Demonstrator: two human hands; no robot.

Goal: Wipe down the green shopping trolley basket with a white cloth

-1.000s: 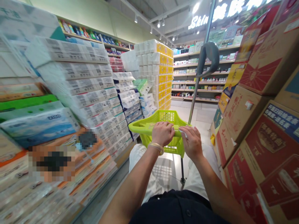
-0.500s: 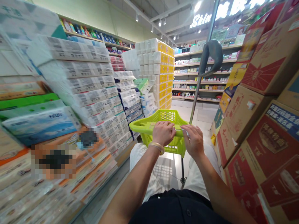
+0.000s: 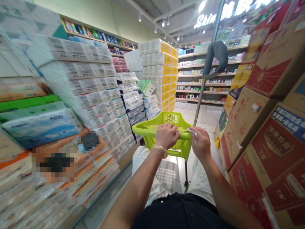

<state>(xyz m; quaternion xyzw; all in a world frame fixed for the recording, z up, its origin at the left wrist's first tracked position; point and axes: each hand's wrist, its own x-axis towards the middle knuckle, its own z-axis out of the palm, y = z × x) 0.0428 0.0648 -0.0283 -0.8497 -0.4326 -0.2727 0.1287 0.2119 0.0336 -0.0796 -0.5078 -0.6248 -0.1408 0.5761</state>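
Observation:
A lime-green plastic shopping basket with a pole stands in front of my knees. My left hand, a bracelet at its wrist, is closed over the middle of the basket's front handle bar. At the bar's right end is my right hand, its fingers pinching a small white piece that looks like tissue. That piece lies against the bar or just beside it; exact contact I cannot tell. Behind the right hand rises the metal pole with a grey loop grip.
Stacked tissue packs line the left side, and yellow-and-white paper packs stand ahead. Cardboard cartons are piled close on the right. Shelves of small goods cross the far end. Pale tiled floor runs between.
My right hand has slid a little to the right along the bar, with the white piece in its fingers. My left hand and the basket have stayed put.

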